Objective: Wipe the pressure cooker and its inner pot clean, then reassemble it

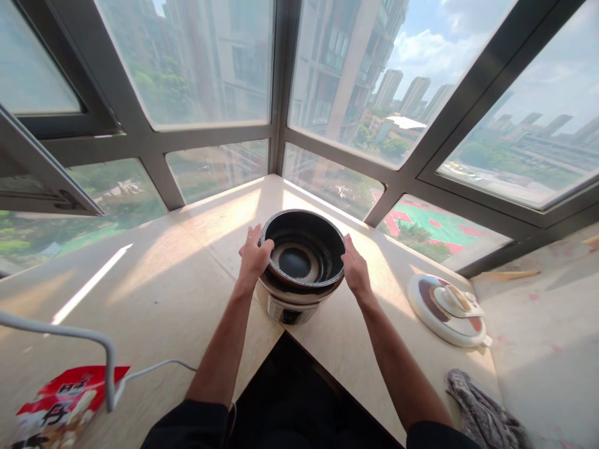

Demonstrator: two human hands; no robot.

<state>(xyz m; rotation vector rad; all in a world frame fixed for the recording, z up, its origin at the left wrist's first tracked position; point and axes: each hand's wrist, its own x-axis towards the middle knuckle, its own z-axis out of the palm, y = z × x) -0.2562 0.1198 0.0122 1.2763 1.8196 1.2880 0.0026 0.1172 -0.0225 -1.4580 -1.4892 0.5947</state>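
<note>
Between my two hands is a dark inner pot (296, 260), seen from above, with a pale ring on its inside bottom. My left hand (255, 252) is closed on the left side of the rim, thumb over the edge. On the opposite side my right hand (355, 265) grips the rim. Directly beneath is the light-coloured electric cooker body (276, 304), its front panel toward me. The pot's rim stands above the body's top edge; how deep the pot sits inside is hidden.
The round cooker lid (447, 310) lies on the pale countertop (178, 299) at the right, with a grey cloth (484, 408) nearer me. A red food packet (65, 405) and a grey cable (88, 335) are at the left. Windows enclose the corner behind.
</note>
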